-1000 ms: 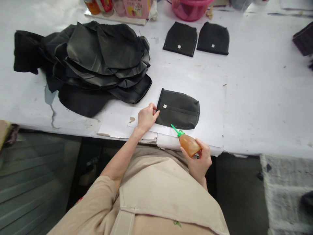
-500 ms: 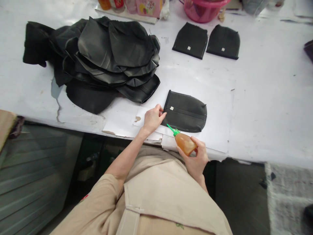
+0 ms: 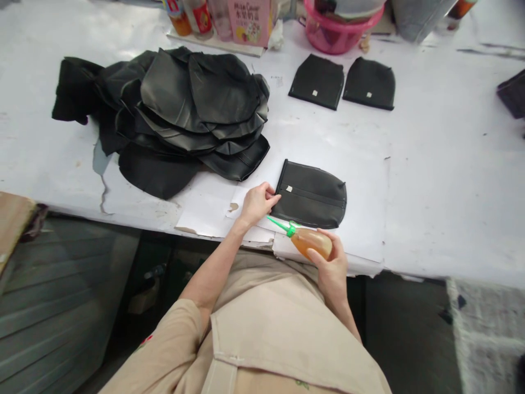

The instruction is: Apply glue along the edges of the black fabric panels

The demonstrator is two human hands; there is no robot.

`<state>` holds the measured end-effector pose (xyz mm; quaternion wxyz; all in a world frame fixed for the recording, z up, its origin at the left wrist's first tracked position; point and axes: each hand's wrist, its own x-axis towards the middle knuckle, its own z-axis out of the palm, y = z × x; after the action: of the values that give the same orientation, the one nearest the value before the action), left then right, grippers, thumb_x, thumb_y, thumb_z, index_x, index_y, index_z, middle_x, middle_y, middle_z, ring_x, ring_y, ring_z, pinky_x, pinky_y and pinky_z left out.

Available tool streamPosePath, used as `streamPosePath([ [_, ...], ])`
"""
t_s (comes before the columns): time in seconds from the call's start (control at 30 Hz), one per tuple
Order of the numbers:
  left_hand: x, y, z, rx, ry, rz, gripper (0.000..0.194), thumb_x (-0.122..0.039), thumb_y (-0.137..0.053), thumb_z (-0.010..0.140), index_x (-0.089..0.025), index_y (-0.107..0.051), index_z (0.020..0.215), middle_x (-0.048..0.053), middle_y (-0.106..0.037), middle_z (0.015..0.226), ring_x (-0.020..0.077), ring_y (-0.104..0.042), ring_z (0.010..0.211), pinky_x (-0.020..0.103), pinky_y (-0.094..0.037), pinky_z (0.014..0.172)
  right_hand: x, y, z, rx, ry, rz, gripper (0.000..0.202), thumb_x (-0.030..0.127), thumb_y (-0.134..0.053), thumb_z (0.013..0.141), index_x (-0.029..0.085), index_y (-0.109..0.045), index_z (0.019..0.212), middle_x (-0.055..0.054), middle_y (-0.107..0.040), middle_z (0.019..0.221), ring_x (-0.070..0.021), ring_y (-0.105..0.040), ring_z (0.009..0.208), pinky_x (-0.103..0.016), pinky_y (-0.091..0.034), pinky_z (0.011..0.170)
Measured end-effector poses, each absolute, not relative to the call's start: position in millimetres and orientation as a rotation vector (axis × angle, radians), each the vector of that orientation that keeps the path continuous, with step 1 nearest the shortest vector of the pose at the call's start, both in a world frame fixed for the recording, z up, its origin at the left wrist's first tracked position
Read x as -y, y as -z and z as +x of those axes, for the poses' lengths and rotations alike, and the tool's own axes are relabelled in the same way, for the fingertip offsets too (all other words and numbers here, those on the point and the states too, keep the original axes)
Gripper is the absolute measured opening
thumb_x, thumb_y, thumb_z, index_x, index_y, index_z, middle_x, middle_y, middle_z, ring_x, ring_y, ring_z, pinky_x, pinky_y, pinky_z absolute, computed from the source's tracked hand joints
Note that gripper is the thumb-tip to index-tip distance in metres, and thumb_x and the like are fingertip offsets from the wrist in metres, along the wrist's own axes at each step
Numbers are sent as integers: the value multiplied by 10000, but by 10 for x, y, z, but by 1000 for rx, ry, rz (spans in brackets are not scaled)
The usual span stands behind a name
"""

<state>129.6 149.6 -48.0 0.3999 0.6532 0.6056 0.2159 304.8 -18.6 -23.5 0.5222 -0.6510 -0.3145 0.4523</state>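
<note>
A black leather-like piece (image 3: 314,197) with a small white tag lies flat on the white-covered table, close to its front edge. At the left edge of that piece, my left hand (image 3: 259,202) pinches its border between thumb and fingers. My right hand (image 3: 331,265) is wrapped round a squeeze bottle (image 3: 311,242) of amber liquid. The bottle's green nozzle points left, just below the lower left corner of the black piece and near my left hand.
A heap of black pieces (image 3: 197,104) covers the left of the table (image 3: 435,180). Two similar tagged pieces (image 3: 318,82) (image 3: 370,83) lie further back. Behind them stand a pink basket (image 3: 342,27), bottles (image 3: 200,19) and a pink carton (image 3: 250,22).
The squeeze bottle has tilted flatter, and its nozzle tip has moved left and slightly down. My left hand still holds the piece's left edge. The view has shifted a little.
</note>
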Motion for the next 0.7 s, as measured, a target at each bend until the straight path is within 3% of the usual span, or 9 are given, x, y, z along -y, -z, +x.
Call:
streamPosePath([
  [0.1, -1582, 524, 1275, -1454, -515, 1573, 231, -403, -632, 867, -198, -582, 772, -53, -575, 470, 129, -571, 421, 226, -401, 519, 192, 158, 3244, 443, -1288, -1290, 597, 624, -761, 702, 272, -642, 1169, -59, -703, 1059, -222, -675, 846, -316, -554, 655],
  [0.2, -1683, 505, 1310, -1419, -453, 1453, 277, -439, -621, 858, -198, -568, 735, -57, -549, 441, 120, -521, 364, 215, -341, 435, 158, 38, 3561, 309, -1241, -1094, 651, 735, -752, 637, 311, -687, 1127, -55, -704, 1000, -201, -660, 804, -253, -515, 544],
  [0.3, -1761, 408, 1408, -1370, -397, 1251, 261, -387, -675, 793, -185, -550, 683, -58, -554, 456, 88, -462, 329, 197, -293, 393, 103, -65, 3960, 246, -1149, -982, 672, 732, -815, 540, 314, -714, 1056, -54, -703, 944, -165, -633, 736, -204, -486, 479],
  [0.4, -1801, 344, 1516, -1247, -394, 1268, 303, -379, -668, 763, -179, -505, 605, -19, -568, 465, 114, -535, 390, 201, -358, 415, 43, -46, 4367, 205, -1031, -956, 582, 660, -847, 573, 313, -725, 1024, -50, -724, 931, -172, -668, 762, -203, -528, 508],
  [0.5, -1810, 355, 1598, -927, -450, 911, 232, -312, -731, 677, -138, -609, 769, 52, -716, 716, 165, -675, 625, 247, -521, 586, -22, 88, 4726, 168, -931, -952, 550, 623, -860, 588, 309, -732, 1020, -34, -747, 937, -179, -706, 783, -201, -563, 533],
  [0.7, -1744, 340, 1750, -657, -490, 569, 446, -135, -722, 670, -171, -683, 1113, 89, -764, 956, 236, -733, 876, 301, -574, 749, -58, 440, 5231, 84, -812, -1001, 549, 583, -860, 619, 268, -729, 1049, -20, -756, 986, -170, -721, 810, -196, -582, 601],
])
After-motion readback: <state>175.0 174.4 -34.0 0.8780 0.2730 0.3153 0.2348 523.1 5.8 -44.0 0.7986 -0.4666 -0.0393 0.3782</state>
